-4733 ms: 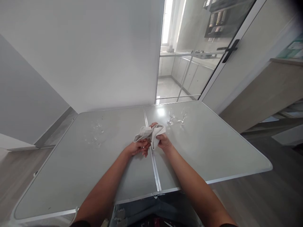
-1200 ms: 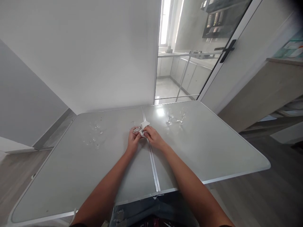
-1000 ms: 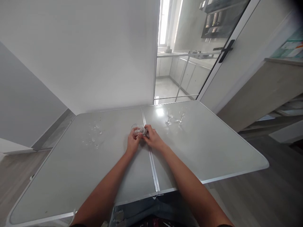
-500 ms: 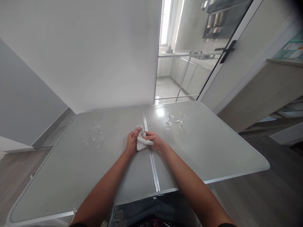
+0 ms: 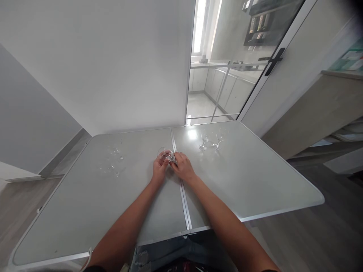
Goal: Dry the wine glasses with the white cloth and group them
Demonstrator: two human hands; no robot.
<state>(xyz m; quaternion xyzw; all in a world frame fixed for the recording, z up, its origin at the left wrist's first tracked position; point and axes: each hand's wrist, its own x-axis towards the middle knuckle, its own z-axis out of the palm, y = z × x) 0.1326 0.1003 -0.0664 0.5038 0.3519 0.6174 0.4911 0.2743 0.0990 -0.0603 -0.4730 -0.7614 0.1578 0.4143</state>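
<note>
A clear stemmed glass (image 5: 161,151) lies tilted between my two hands over the middle of the table. My left hand (image 5: 159,168) is closed around its bowl side, with the fingers showing through the glass. At the other end, the fingers of my right hand (image 5: 183,166) are closed on the glass near its foot. The white cloth cannot be seen at this moment; whether my right hand hides it, I cannot tell. To the right stand two clear stemmed glasses, a nearer glass (image 5: 203,146) and another glass (image 5: 217,146).
Several more clear glasses (image 5: 112,167) are on the left part of the grey table (image 5: 85,211), faint against its top. A metal seam (image 5: 184,202) runs across the table. Behind it are a white wall (image 5: 136,75) and a glass door with a black handle (image 5: 274,61).
The white cloth that was in my hands has gone out of sight. My right hand has turned palm down, and its fingers have moved onto the end of the glass.
</note>
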